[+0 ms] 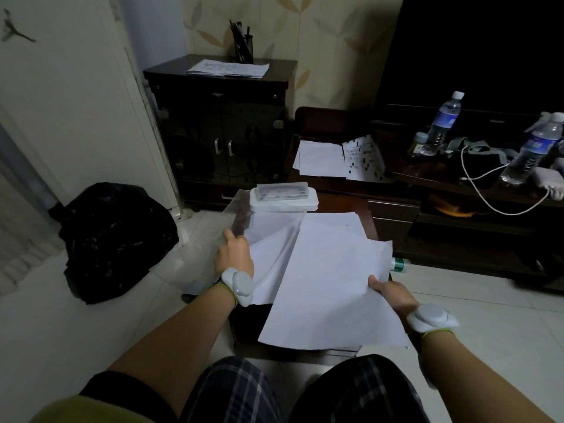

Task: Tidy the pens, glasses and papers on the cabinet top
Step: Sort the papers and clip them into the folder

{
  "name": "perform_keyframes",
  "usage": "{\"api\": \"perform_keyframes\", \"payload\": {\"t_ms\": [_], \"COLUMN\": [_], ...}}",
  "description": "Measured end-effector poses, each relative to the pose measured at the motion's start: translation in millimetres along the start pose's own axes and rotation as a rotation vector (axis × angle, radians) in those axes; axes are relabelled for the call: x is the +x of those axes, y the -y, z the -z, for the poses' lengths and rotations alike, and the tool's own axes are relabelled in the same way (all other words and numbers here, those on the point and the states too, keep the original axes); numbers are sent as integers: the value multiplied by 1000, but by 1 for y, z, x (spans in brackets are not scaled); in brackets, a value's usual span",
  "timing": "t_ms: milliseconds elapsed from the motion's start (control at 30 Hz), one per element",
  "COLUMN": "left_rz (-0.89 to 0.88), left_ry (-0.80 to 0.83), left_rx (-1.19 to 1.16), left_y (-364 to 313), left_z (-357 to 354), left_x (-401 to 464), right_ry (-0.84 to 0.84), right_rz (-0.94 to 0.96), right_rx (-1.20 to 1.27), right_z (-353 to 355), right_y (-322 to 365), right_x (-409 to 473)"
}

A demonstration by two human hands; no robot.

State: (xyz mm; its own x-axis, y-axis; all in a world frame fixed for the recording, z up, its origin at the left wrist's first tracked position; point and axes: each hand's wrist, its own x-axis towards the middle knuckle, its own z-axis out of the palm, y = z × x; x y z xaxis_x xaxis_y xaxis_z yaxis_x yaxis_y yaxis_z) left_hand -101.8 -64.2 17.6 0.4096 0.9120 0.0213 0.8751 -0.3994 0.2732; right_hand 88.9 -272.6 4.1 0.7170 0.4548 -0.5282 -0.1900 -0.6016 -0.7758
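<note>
1. Fingers of the right hand pinch white papers over the low cabinet top; the left hand grips a clear sleeve.
2. Papers plain, overlapping.
3. Fingertips hidden underneath.

White papers, black bin bag, dk-brown cabinet, plaid shorts.

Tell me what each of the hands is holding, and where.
Right hand pinches the top paper sheet at its right edge. Left hand grips the clear plastic sleeve at its left edge.
</note>
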Motion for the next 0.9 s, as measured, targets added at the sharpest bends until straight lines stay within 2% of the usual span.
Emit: {"api": "perform_keyframes", "payload": {"t_ms": [400,667,900], "left_rz": [-80,-360,-474], "left_ry": [14,81,67], "left_rx": [94,203,60], "left_y": [2,11,24], "left_z": [-3,-8,-10], "left_x": [-8,-8,-2], "right_ry": [25,-34,-77], "right_rz": [63,75,79], "right_rx": [-20,3,80], "right_z": [-23,-33,-43], "right_y": [9,16,18], "right_x": [7,15,16]}}
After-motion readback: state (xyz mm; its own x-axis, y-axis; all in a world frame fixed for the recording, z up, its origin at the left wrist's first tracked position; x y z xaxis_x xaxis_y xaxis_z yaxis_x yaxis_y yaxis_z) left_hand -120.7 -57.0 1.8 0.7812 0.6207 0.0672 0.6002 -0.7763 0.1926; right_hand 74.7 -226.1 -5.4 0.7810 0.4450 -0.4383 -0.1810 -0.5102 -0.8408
